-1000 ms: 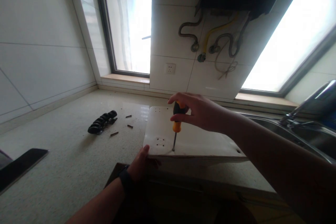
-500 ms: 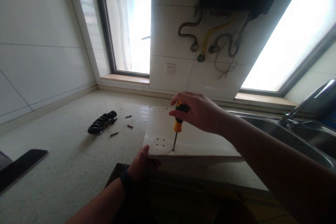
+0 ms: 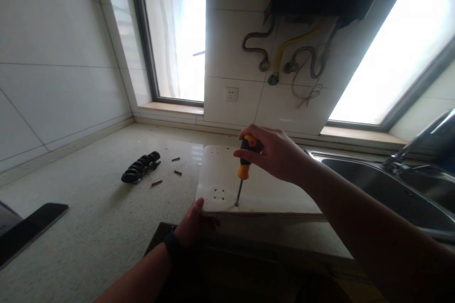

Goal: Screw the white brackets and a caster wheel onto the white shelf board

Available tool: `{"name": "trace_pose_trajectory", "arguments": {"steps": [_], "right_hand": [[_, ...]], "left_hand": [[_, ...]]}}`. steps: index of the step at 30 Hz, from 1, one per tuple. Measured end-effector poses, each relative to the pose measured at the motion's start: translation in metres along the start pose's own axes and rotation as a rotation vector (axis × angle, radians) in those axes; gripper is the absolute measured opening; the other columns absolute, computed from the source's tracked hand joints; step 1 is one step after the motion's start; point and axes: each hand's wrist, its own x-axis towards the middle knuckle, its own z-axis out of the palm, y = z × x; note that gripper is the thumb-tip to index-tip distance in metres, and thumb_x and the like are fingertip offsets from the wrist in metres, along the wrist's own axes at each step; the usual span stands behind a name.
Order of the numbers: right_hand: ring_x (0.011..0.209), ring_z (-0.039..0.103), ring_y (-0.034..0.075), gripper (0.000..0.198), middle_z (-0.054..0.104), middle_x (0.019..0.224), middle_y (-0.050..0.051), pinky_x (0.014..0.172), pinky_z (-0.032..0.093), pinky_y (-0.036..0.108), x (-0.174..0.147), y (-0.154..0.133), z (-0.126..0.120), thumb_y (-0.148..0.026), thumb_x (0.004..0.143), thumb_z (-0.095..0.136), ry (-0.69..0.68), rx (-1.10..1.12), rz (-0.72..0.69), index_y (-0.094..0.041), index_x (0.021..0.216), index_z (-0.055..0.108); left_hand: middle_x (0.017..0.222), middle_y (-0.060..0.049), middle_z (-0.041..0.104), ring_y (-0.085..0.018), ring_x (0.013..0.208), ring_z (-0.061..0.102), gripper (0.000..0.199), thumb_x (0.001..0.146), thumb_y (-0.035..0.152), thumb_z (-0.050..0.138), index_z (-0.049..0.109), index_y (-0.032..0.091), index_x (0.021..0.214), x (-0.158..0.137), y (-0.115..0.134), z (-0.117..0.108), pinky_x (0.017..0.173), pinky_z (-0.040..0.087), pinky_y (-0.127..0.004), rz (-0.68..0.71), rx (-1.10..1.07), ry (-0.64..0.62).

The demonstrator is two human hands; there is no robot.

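Note:
My right hand (image 3: 266, 151) is closed around the yellow and black handle of a screwdriver (image 3: 243, 170). The shaft slants down, its tip meeting a white board (image 3: 270, 194) close to the front edge. Whatever sits under the tip is too small to make out. With the thumb on top and fingers beneath, my left hand (image 3: 195, 218) grips the board's front left corner. Small holes in a square group (image 3: 219, 194) show near that corner, left of the screwdriver. The board lies flat on the speckled counter, its front edge overhanging.
Left of the board lie several loose screws (image 3: 157, 183) and a black ribbed object (image 3: 141, 167). A dark flat slab (image 3: 31, 229) rests at the far left. On the right is a steel sink (image 3: 359, 184) with a faucet (image 3: 419, 139). Pipes (image 3: 280, 57) hang on the wall.
The whole view has shifted slightly. My right hand keeps the screwdriver at the same spot on the board, its grip hardly changed. My left hand still holds the corner.

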Motion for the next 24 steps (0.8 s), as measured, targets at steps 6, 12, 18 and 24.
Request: {"name": "trace_pose_trajectory", "arguments": {"steps": [6,12,18,24], "right_hand": [[0.103,0.063,0.016,0.036,0.061,0.118,0.009,0.085,0.049,0.031,-0.003,0.01,-0.005,-0.025,0.099,0.045,-0.271,0.465,-0.045,-0.02,0.135,0.048],[0.091,0.065,0.018,0.035,0.064,0.102,0.009,0.08,0.053,0.033,-0.008,0.007,0.005,-0.037,0.091,0.063,-0.11,0.487,0.056,-0.017,0.117,0.052],[0.082,0.059,0.016,0.039,0.062,0.097,0.007,0.074,0.049,0.033,-0.013,0.0,0.006,-0.037,0.097,0.053,-0.041,0.23,0.075,-0.019,0.13,0.046],[0.109,0.062,0.018,0.04,0.058,0.124,0.011,0.091,0.052,0.034,-0.012,0.008,0.004,-0.028,0.098,0.05,-0.179,0.629,0.026,-0.02,0.138,0.046]], "left_hand": [[0.084,-0.018,0.071,-0.026,0.069,0.068,0.099,0.067,0.091,0.054,0.06,0.002,0.11,-0.001,0.004,0.003,0.063,0.054,-0.034,0.002,0.051,0.011],[0.088,-0.019,0.071,-0.025,0.067,0.067,0.098,0.071,0.09,0.05,0.06,0.002,0.113,0.0,0.002,0.001,0.061,0.053,-0.034,0.007,0.063,0.007],[0.093,-0.022,0.07,-0.027,0.074,0.069,0.092,0.077,0.086,0.049,0.061,0.002,0.113,0.0,0.0,-0.002,0.064,0.054,-0.034,0.029,0.05,-0.029],[0.092,-0.021,0.07,-0.027,0.072,0.069,0.094,0.074,0.087,0.051,0.06,0.002,0.114,-0.001,-0.001,-0.002,0.064,0.053,-0.035,0.008,0.047,-0.009]]}}
